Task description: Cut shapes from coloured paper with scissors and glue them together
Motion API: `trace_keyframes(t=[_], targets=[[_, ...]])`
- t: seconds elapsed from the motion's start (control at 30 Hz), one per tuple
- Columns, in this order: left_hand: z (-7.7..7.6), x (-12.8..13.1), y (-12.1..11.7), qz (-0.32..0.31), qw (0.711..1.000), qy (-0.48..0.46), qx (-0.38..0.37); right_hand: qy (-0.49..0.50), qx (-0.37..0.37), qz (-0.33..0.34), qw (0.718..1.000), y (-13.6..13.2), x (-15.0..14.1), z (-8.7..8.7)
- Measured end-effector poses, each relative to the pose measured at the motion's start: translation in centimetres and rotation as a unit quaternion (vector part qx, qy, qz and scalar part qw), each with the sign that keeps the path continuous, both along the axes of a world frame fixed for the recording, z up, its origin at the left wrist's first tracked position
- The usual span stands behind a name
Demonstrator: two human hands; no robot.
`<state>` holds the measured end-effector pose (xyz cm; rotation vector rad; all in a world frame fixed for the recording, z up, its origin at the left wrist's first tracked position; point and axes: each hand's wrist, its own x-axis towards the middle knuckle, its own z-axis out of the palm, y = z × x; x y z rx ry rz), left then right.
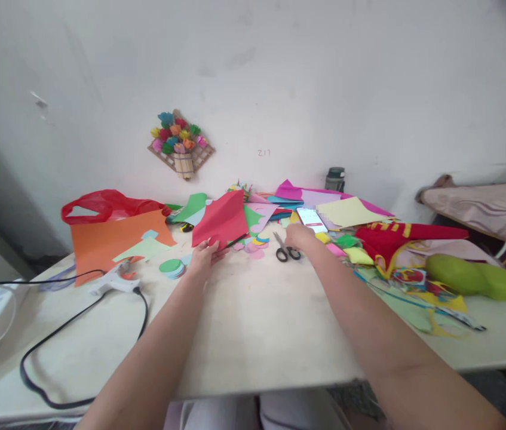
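Note:
My left hand (204, 258) lies at the lower edge of a red paper sheet (221, 220), its fingers closed on that edge. My right hand (300, 236) reaches out beside the black-handled scissors (285, 248), just below a phone (311, 219) with a lit screen; its fingers are hidden from view. Small cut paper pieces (255, 246) lie between the two hands, and a stack of green paper circles (172, 267) sits left of my left hand.
An orange sheet (109, 242) and red plastic bag (109, 206) lie at the left, with a glue gun (116, 279) and black cable (69, 328). Coloured sheets, a yellow sheet (346, 212), red fabric (396, 239) and a green cushion (474, 278) crowd the right. A paper flower basket (180, 145) hangs on the wall.

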<state>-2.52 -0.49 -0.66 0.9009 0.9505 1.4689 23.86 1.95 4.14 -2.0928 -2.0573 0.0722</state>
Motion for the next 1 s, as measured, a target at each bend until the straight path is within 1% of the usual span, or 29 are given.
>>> trace_keyframes(t=[0.07,0.1,0.17,0.3,0.37,0.47,0.57,0.67,0.73,0.77,0.8,0.83,0.87,0.93,1.0], targets=[[0.3,0.4,0.4,-0.022,0.999,-0.009,-0.024,-0.034,-0.053,0.001,0.998,-0.4,0.5,0.0],[0.4,0.7,0.6,-0.03,0.999,-0.022,-0.024,-0.049,-0.077,0.005,0.996,-0.7,0.4,-0.1],[0.4,1.7,0.8,-0.033,0.998,-0.057,-0.011,-0.054,-0.097,0.014,0.994,-1.2,-0.2,-0.1],[0.1,3.9,0.6,-0.046,0.995,-0.09,-0.003,-0.046,-0.063,0.0,0.997,-2.1,-1.3,-0.6],[-0.1,4.5,0.4,-0.044,0.994,-0.095,0.008,-0.054,-0.047,0.003,0.997,-2.3,-1.3,-0.8],[-0.4,4.4,0.2,-0.045,0.993,-0.104,0.025,-0.07,-0.041,0.008,0.997,-2.3,-1.0,-1.1],[-0.5,4.0,0.0,-0.063,0.992,-0.108,0.032,-0.068,-0.038,0.011,0.997,-2.0,-0.6,-1.3],[-0.5,3.9,-0.1,-0.084,0.992,-0.095,0.029,-0.02,-0.04,0.001,0.999,-1.6,-0.3,-1.3],[-0.5,3.9,-0.2,-0.092,0.992,-0.084,0.03,0.066,-0.05,-0.005,0.997,-1.5,-0.1,-1.3],[-0.5,3.9,-0.2,-0.093,0.992,-0.08,0.031,0.131,-0.06,0.0,0.99,-1.6,0.0,-1.2],[-0.5,3.9,-0.2,-0.092,0.992,-0.077,0.031,0.209,-0.071,0.016,0.975,-1.7,0.1,-1.2],[-0.5,3.9,-0.2,-0.09,0.993,-0.075,0.032,0.293,-0.082,0.04,0.952,-1.8,0.2,-1.1],[-0.5,3.9,-0.2,-0.087,0.993,-0.073,0.033,0.377,-0.093,0.071,0.919,-2.0,0.2,-1.1],[-0.6,3.9,-0.1,-0.083,0.994,-0.068,0.034,0.514,-0.107,0.14,0.839,-2.3,-0.1,-1.1],[-0.6,3.9,-0.1,-0.083,0.994,-0.065,0.034,0.597,-0.121,0.194,0.769,-2.4,-0.6,-1.3]])
